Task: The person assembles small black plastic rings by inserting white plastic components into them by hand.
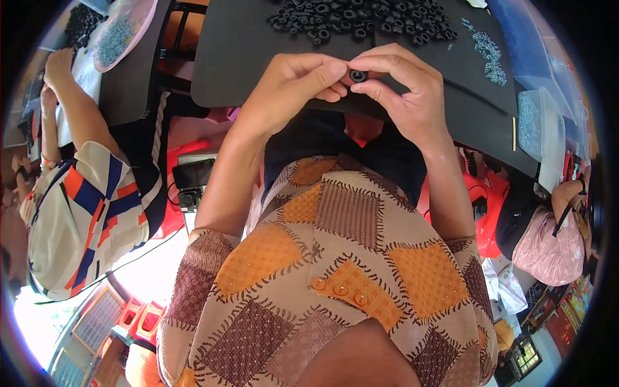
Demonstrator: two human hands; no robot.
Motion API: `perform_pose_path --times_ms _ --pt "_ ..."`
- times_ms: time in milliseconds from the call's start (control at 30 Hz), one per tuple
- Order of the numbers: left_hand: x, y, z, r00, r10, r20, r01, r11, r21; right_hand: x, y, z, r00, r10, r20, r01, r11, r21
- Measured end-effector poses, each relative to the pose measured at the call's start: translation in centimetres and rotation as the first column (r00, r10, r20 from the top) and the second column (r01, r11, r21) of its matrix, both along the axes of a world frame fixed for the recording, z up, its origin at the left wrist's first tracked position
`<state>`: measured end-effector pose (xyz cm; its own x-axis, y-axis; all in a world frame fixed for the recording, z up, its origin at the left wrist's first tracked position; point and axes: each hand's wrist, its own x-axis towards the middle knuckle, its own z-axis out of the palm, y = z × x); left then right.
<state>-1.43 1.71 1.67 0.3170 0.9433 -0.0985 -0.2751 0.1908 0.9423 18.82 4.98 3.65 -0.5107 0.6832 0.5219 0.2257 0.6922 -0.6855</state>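
Observation:
Over the near edge of the dark table [235,58], a small round black part with a hole in its middle [358,76] is pinched between the thumb and forefinger of my right hand [412,87]. My left hand [296,80] comes up against it from the other side, thumb and forefinger pressed together. Whatever those left fingertips hold, if anything, is too small or hidden to make out. Beyond both hands a big heap of similar black parts [361,19] spreads across the table. To its right lies a scatter of small silvery pieces [489,57].
A clear plastic box of small silvery pieces [530,122] stands at the right edge, near a thin wooden stick [514,125]. At left, a co-worker's hand [58,68] works near a pink basin [144,32] of silvery pieces. Another person in pink [551,248] sits at right.

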Motion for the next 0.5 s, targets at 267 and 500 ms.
perform_pose_path --times_ms 267,500 --pt "0.9 0.1 0.2 0.979 0.009 -0.204 0.004 0.998 0.062 2.3 -0.1 1.2 0.985 -0.038 0.167 0.087 0.95 -0.301" --pt "0.7 -0.4 -0.6 0.981 0.069 -0.182 -0.056 0.995 0.077 13.2 6.4 8.1 0.806 -0.591 0.027 0.591 0.807 0.01"
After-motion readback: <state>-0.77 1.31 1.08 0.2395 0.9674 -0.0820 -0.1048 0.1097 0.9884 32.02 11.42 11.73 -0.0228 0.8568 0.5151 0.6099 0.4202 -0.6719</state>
